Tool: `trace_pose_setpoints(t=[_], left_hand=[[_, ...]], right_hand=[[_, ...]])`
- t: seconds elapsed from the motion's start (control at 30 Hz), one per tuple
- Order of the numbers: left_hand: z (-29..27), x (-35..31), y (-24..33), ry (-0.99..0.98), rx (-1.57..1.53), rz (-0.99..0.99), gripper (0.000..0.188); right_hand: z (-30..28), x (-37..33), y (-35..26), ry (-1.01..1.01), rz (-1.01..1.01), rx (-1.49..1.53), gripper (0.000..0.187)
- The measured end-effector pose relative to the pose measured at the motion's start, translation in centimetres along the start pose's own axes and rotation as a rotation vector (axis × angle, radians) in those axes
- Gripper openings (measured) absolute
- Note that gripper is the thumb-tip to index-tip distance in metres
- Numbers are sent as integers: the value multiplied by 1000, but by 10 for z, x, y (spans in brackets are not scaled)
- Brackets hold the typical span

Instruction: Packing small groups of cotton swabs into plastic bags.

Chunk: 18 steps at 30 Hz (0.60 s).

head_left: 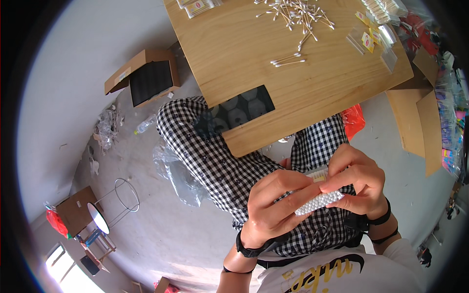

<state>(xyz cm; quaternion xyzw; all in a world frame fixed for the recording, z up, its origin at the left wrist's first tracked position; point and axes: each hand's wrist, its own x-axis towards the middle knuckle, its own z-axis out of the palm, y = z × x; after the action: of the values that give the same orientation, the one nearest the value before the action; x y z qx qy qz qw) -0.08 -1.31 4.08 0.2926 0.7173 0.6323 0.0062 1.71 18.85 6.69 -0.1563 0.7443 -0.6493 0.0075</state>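
Observation:
Above my lap I hold a pack of cotton swabs with both hands, its rows of white tips turned toward me. My left hand is closed round the pack's left side. My right hand pinches its right side and upper edge, where a small yellowish label shows. Part of the pack is hidden by my fingers. On the wooden table lies a heap of loose cotton swabs, with a few more swabs nearer to me.
Filled packs, yellow labels and clear bags lie at the table's far right. Another stack of packs is at its far left. Open cardboard boxes and a plastic bag are on the floor.

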Motion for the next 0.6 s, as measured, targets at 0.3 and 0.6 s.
trace_pose_setpoints(t=[0.3,0.6], left_hand=[[2,-2,-1,10,-23,-10,30],[4,-4,-3,21,-30,-36,30]], right_hand=[[2,-2,2,20,-5,6,30],[2,-3,3,21,15,-6,29]])
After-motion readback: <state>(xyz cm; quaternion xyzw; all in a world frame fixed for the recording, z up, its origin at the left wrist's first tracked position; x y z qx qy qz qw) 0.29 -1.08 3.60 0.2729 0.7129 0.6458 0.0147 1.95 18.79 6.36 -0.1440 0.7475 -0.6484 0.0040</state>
